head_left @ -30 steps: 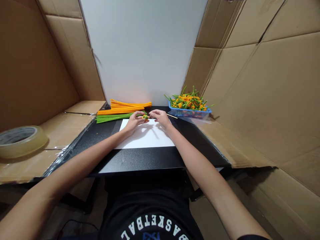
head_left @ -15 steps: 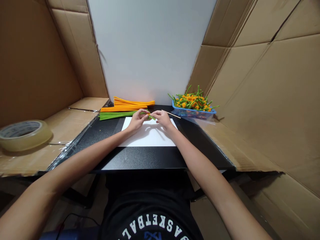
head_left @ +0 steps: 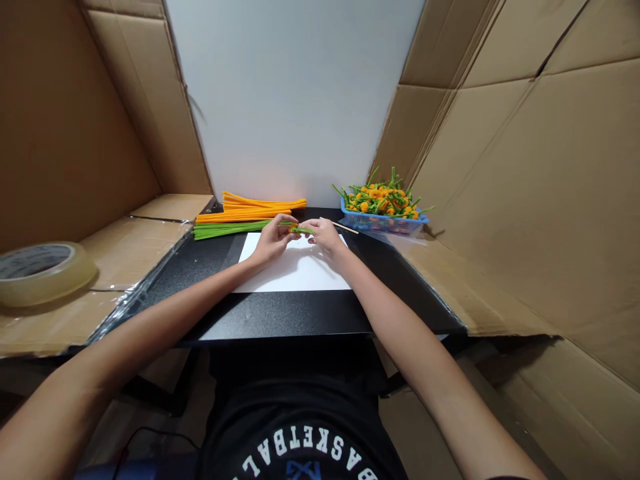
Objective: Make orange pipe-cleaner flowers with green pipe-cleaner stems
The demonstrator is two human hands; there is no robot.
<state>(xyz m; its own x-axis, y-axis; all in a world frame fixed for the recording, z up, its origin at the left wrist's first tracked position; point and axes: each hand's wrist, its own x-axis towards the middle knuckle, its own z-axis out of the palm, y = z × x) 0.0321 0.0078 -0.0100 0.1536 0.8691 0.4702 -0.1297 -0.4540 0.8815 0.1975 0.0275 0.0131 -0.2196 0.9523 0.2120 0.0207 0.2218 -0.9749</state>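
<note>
Over a white sheet of paper (head_left: 290,275), both hands come together on a small orange and green pipe-cleaner piece (head_left: 302,231). My left hand (head_left: 273,239) is closed on its orange end. My right hand (head_left: 326,237) pinches the green stem from the other side. The fingers cover much of the piece, so its exact shape is hidden. Just behind my left hand lie a bundle of green pipe cleaners (head_left: 225,229) and bundles of orange pipe cleaners (head_left: 240,217). A thin wooden stick (head_left: 346,228) rests behind my right hand.
A blue basket (head_left: 383,223) heaped with orange and green pipe-cleaner pieces (head_left: 383,199) stands at the back right. A roll of clear tape (head_left: 75,273) lies on cardboard at left. Cardboard walls (head_left: 540,200) flank the black table (head_left: 280,317).
The piece has turned between my fingers; its green stem now lies more level and more of the orange shows by my left hand. The whole view has shifted slightly.
</note>
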